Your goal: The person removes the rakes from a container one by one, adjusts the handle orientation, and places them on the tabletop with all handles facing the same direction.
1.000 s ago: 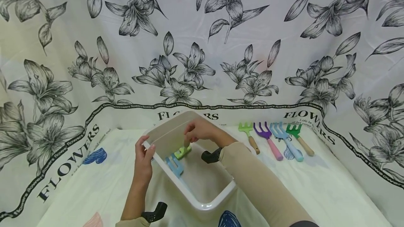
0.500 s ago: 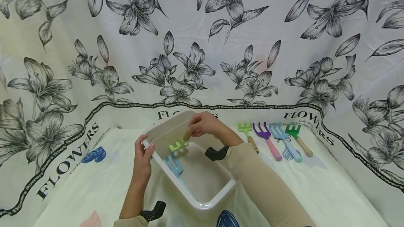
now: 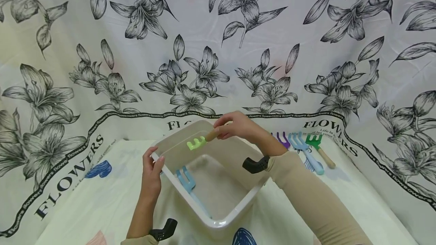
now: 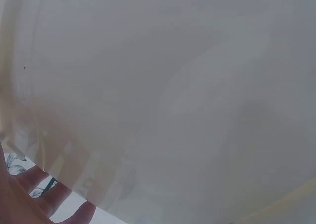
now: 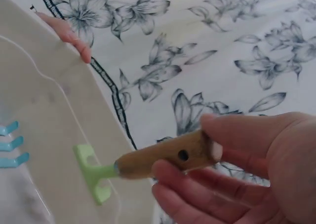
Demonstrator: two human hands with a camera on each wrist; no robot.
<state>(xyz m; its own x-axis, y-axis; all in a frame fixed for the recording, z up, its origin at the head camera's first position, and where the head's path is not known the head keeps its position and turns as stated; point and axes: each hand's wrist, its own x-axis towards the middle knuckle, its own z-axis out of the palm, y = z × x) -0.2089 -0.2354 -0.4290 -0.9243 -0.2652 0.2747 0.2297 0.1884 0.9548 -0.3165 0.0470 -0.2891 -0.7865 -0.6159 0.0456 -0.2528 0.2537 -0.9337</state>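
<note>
A white plastic bin [image 3: 235,210] stands tilted in the middle of the head view. My left hand [image 3: 152,171] grips its left corner, thumb over the rim and fingers outside; the left wrist view shows mostly the bin's blurred wall. Above the bin's interior, my right hand [image 3: 235,126] pinches the wooden handle [image 5: 163,157] of a small light-green garden rake [image 3: 196,143]. Its tines point left, clear of the bin floor. A light-blue hand fork [image 3: 186,180] lies inside along the left wall, its tines also partly seen in the right wrist view.
To the right on the cloth lie a purple-headed fork [image 3: 282,139], a light-blue fork [image 3: 303,146] and a dark-green rake with wooden handle [image 3: 320,148]. My right forearm covers part of that row. A flower-printed curtain [image 3: 190,71] hangs behind.
My right hand has lifted the light-green rake from the bin floor, up and to the right. The left hand keeps its grip on the bin, and the blue fork stays inside.
</note>
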